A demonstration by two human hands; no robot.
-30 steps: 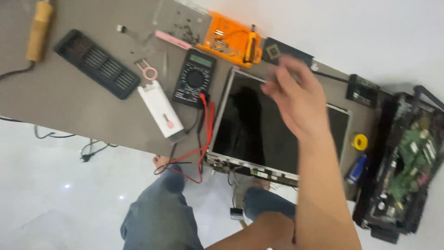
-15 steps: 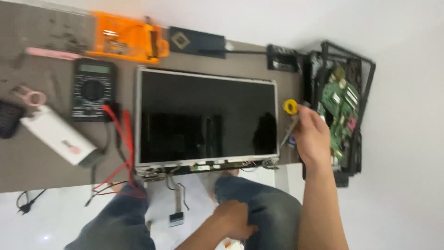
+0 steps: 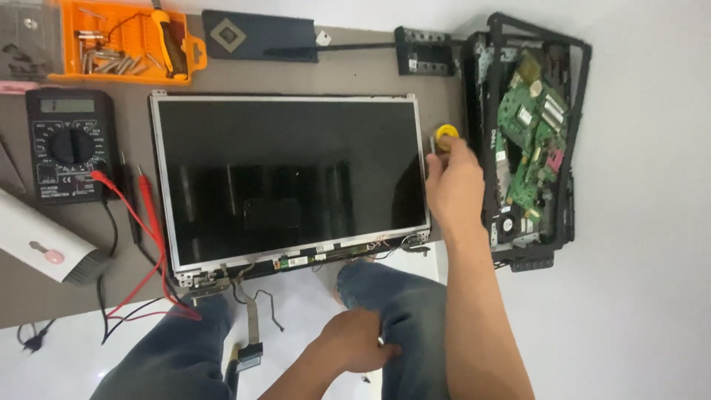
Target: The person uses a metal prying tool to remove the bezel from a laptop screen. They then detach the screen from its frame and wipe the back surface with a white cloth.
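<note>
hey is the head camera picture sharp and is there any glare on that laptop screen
Head view: mostly sharp, evenly lit with soft shadows. The laptop screen is dark and carries faint, streaky reflections, not harsh glare. The right hand holding the yellow-capped screwdriver is slightly soft. The left hand on the knee reads clearly. The white floor looks bright and washed out.

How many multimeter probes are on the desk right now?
2: a red probe and a black probe lie side by side between the multimeter and the bare laptop screen panel. Their leads trail off the desk edge.
</note>
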